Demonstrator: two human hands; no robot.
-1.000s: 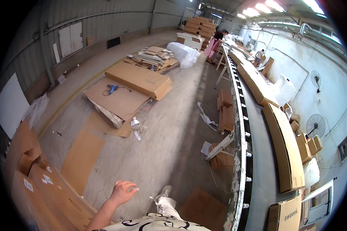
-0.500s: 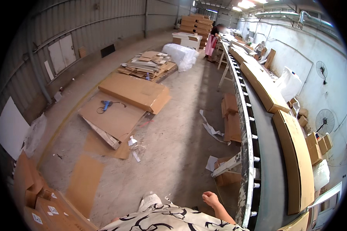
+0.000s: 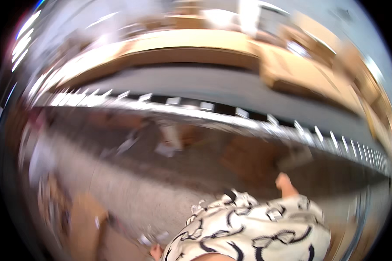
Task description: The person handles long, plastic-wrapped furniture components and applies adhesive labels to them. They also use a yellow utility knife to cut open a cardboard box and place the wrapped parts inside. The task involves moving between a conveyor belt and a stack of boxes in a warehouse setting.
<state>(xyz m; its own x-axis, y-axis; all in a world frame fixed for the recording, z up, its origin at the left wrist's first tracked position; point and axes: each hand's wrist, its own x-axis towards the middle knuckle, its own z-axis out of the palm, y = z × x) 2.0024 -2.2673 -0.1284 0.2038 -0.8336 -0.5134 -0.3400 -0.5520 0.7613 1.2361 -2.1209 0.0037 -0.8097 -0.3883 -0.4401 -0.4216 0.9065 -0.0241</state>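
My right hand hangs beside my patterned clothing, below the near rail of the conveyor. It touches nothing that I can see, and its fingers are smeared by motion. Only a small part of my left hand shows at the lower edge, left of my body, its fingers too blurred to read. Beyond the rail, a long brown cardboard carton lies along the dark belt. A second carton lies to its right, end to end with it.
The conveyor's roller-studded rail runs across in front of me. Under it, blurred brown boxes and white scraps lie on the floor. Cardboard lies at lower left. More boxes stand behind the belt.
My view has swung right, so the conveyor that ran along my right now lies across in front of me. My right hand stays low by my side; my left hand has come partly into view.
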